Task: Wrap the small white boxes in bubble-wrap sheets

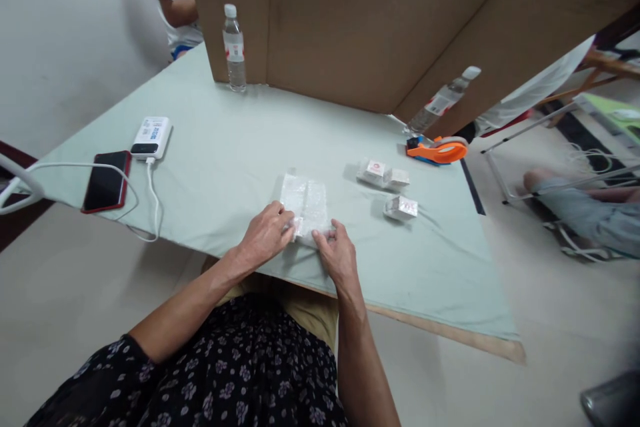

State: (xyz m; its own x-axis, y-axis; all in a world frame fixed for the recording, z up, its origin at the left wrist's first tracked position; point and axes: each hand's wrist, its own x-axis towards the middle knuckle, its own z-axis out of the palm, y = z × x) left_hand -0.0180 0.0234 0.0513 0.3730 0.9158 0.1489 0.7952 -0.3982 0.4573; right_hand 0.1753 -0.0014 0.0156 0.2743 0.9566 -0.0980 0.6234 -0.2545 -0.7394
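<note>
A piece of clear bubble wrap [306, 201] lies on the pale green tablecloth near the front edge. My left hand [267, 230] has its fingers closed at the wrap's left side, on a small part with pinkish marks. At the near right corner, my right hand [339, 250] pinches the wrap between thumb and fingers. To the right sit small white boxes in clear wrap: two side by side [376, 172] and one nearer [401, 207]. Behind them rests an orange tape dispenser [443, 149].
Brown cardboard [340, 27] stands along the back, with an upright bottle [235, 50] and a tilted bottle [443, 103] before it. A phone [107, 180], a white power bank [151, 137] and cables lie left. A person [175, 0] is behind at left; another person's leg [590, 210] shows right.
</note>
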